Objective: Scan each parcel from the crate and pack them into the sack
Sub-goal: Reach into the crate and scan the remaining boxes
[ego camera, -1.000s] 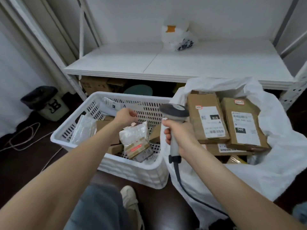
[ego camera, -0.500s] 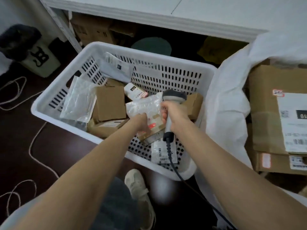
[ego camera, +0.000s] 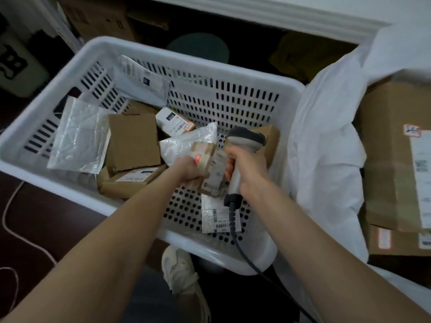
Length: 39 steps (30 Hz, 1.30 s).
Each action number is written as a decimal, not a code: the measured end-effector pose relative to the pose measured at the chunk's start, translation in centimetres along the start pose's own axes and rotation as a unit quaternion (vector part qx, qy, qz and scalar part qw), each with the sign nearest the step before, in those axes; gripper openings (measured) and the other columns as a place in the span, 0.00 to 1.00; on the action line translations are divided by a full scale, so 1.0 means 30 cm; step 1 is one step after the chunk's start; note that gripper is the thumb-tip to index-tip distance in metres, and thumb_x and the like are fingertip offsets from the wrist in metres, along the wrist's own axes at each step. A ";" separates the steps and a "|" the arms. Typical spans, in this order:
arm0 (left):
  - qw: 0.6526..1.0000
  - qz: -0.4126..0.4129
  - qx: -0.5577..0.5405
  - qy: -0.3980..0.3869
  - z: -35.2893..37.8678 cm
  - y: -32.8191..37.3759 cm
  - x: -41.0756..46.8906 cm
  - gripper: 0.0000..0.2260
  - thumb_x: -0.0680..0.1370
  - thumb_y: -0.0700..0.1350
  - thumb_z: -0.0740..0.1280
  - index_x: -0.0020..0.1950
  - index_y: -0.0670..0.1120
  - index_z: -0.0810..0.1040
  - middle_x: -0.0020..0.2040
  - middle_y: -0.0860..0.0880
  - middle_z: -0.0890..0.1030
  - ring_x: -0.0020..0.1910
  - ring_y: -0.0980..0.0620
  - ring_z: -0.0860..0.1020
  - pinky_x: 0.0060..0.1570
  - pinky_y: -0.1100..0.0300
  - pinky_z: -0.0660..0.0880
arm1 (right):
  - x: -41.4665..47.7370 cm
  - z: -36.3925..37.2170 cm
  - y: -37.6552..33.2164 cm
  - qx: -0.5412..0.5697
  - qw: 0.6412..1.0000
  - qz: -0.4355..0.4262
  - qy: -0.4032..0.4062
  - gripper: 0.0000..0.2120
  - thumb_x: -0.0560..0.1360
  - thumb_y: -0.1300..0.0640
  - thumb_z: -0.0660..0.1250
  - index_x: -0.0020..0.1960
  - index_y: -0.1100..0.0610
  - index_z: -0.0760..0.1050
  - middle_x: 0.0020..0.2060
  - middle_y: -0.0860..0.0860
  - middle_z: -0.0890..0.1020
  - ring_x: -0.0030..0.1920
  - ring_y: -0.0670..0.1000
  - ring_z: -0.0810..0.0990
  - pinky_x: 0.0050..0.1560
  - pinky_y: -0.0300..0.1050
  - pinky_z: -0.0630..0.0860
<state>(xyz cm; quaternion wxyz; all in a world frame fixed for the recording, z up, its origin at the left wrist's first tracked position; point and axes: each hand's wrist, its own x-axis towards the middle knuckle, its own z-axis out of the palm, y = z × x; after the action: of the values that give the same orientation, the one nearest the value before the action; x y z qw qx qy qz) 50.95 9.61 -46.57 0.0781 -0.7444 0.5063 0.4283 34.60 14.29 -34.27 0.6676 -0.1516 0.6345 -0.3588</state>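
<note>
A white slotted crate (ego camera: 235,71) fills the middle of the head view and holds several parcels. My left hand (ego camera: 189,170) grips a small taped cardboard parcel (ego camera: 211,170) with a red sticker, just above the crate floor. My right hand (ego camera: 247,169) holds the grey handheld scanner (ego camera: 245,141) right beside that parcel, its black cable (ego camera: 247,255) running down over the crate's near rim. A white plastic mailer (ego camera: 186,143) lies behind the held parcel. The white sack (ego camera: 326,141) stands to the right with large brown boxes (ego camera: 387,150) in it.
Inside the crate lie a clear bubble mailer (ego camera: 78,138), brown boxes (ego camera: 133,141), a white labelled box (ego camera: 173,121) and a flat labelled packet (ego camera: 219,215). A white shelf edge (ego camera: 291,12) runs along the top. My shoe (ego camera: 179,269) and thin cords (ego camera: 9,206) are on the dark floor.
My view dropped from the shelf down into the crate. My left hand went from the crate's back to the small taped parcel and took hold of it; the scanner came in beside it.
</note>
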 end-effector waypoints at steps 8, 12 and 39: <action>0.929 0.107 -0.353 0.006 -0.250 0.011 -0.421 0.14 0.75 0.50 0.70 0.58 0.46 0.77 0.51 0.49 0.84 0.50 0.50 0.81 0.44 0.59 0.77 | -0.320 -0.089 -0.071 -0.006 0.995 -0.087 -0.052 0.07 0.75 0.62 0.69 0.38 0.61 0.78 0.26 0.51 0.75 0.25 0.45 0.72 0.28 0.37 0.72; 0.908 0.155 -0.388 0.027 -0.275 0.024 -0.635 0.14 0.75 0.52 0.70 0.56 0.46 0.78 0.48 0.50 0.85 0.49 0.52 0.83 0.42 0.59 0.78 | -0.500 -0.201 -0.084 0.017 0.990 -0.126 -0.063 0.06 0.75 0.62 0.70 0.38 0.60 0.78 0.26 0.51 0.79 0.28 0.47 0.76 0.36 0.40 0.76; 0.848 0.306 -0.431 0.038 0.104 0.218 -0.975 0.30 0.70 0.41 0.76 0.70 0.47 0.71 0.55 0.50 0.82 0.53 0.52 0.81 0.47 0.60 0.78 | -0.950 -0.542 0.123 -0.031 0.966 -0.254 -0.034 0.09 0.72 0.58 0.74 0.35 0.59 0.79 0.24 0.53 0.77 0.25 0.49 0.74 0.30 0.42 0.72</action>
<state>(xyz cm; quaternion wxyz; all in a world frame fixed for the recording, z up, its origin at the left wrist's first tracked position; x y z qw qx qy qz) 40.31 28.32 -25.47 -0.4050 -0.5262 0.4752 0.5774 21.91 40.09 -18.07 0.5704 -0.3405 0.5630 -0.4917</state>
